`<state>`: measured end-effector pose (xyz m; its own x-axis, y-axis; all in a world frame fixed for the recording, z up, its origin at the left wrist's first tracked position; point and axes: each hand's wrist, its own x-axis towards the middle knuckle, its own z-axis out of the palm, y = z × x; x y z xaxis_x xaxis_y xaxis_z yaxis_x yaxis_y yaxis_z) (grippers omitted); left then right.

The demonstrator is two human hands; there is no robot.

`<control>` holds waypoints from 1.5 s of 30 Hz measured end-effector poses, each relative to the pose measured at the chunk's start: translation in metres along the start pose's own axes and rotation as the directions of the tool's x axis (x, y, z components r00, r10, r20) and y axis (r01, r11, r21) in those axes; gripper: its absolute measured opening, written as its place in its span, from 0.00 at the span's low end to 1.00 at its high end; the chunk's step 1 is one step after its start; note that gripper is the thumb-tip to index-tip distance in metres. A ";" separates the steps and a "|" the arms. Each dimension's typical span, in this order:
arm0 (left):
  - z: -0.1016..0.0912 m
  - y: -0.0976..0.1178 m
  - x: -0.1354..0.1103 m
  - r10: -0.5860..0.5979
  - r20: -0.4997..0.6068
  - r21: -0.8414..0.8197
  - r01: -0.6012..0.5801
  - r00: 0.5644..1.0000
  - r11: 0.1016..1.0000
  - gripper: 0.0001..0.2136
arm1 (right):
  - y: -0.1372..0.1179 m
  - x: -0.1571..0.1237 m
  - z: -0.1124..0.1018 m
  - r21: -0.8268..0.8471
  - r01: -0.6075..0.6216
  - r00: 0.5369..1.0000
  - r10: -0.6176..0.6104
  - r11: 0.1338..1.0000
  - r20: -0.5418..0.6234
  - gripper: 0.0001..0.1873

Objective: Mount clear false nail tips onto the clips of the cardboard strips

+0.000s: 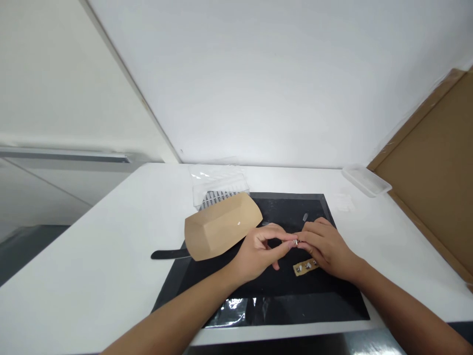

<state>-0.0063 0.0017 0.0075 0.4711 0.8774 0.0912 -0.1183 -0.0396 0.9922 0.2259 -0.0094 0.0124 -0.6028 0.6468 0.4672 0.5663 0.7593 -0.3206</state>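
White wall [277, 88] behind, white table [111, 261], black mat [283, 288], two hands meeting above it.
An open kraft-paper tray [223, 224] overlaps the mat's far-left side. Left hand [254, 254] and right hand [332, 249] are both pinched on one small piece. The studded tan strip [302, 267] runs near-left to far-right, closer to the right hand, which hides its right end; just beyond it, between the fingertips, shines the small piece [295, 242].
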 end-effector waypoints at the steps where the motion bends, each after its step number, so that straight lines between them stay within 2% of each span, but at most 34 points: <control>1: 0.000 0.000 0.000 0.006 0.004 0.011 -0.006 1.000 1.000 0.11 | 0.000 0.000 0.000 0.004 0.000 1.000 0.000 1.000 0.009 0.13; 9: 0.003 -0.001 -0.001 0.068 -0.069 0.168 -0.056 0.995 0.984 0.08 | -0.001 -0.001 0.002 -0.006 0.001 0.999 -0.001 1.000 0.049 0.14; 16: 0.003 -0.001 -0.001 0.280 -0.058 0.382 -0.238 0.958 0.893 0.05 | 0.001 -0.003 0.002 -0.017 -0.011 1.000 0.011 1.000 -0.013 0.13; 18: 0.000 0.000 0.001 0.409 -0.049 0.495 -0.334 0.911 0.802 0.05 | 0.003 -0.004 0.002 -0.017 -0.008 1.000 0.007 1.000 -0.028 0.12; 21: -0.008 0.005 0.004 0.624 -0.029 0.722 -0.415 0.781 0.553 0.06 | 0.005 -0.004 0.003 0.000 -0.004 0.998 0.004 1.000 -0.068 0.13; 23: -0.018 0.010 0.007 0.709 -0.032 0.850 -0.354 0.704 0.390 0.05 | 0.005 -0.003 0.003 0.036 -0.016 0.994 0.019 0.999 -0.105 0.13; 25: -0.031 0.017 0.008 0.730 -0.038 0.947 -0.209 0.683 0.245 0.05 | 0.004 -0.003 0.004 0.082 -0.037 0.989 0.048 0.996 -0.140 0.13; 27: -0.045 0.021 0.008 0.693 -0.085 0.994 0.012 0.716 0.110 0.05 | 0.004 -0.002 0.004 0.119 -0.064 0.981 0.084 0.991 -0.173 0.13; 29: -0.057 0.022 0.009 0.643 -0.164 0.979 0.203 0.748 0.014 0.07 | 0.005 -0.002 0.005 0.137 -0.093 0.974 0.119 0.986 -0.193 0.12; 31: -0.065 0.021 0.009 0.614 -0.203 0.957 0.287 0.763 -0.041 0.09 | 0.006 -0.002 0.006 0.141 -0.136 0.967 0.162 0.981 -0.195 0.11; 34: -0.062 0.018 0.008 0.589 -0.139 0.974 0.216 0.796 -0.062 0.12 | 0.008 -0.003 0.007 0.127 -0.219 0.955 0.240 0.967 -0.173 0.10; 38: -0.045 0.015 0.006 0.559 -0.033 0.999 0.048 0.829 -0.012 0.11 | 0.010 -0.003 0.006 0.089 -0.316 0.934 0.326 0.945 -0.147 0.07; 41: -0.038 0.014 0.004 0.526 -0.008 0.998 -0.029 0.850 0.062 0.10 | 0.010 -0.002 0.006 0.084 -0.354 0.924 0.362 0.931 -0.125 0.06; 45: -0.033 0.009 0.004 0.426 0.075 0.957 -0.185 0.902 0.222 0.06 | 0.010 -0.002 0.008 0.097 -0.358 0.925 0.367 0.929 -0.097 0.05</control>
<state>-0.0339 0.0207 0.0144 0.4402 0.7384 0.5109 0.7237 -0.6286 0.2849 0.2285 -0.0020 0.0022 -0.2956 0.8699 0.3948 0.6869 0.4807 -0.5451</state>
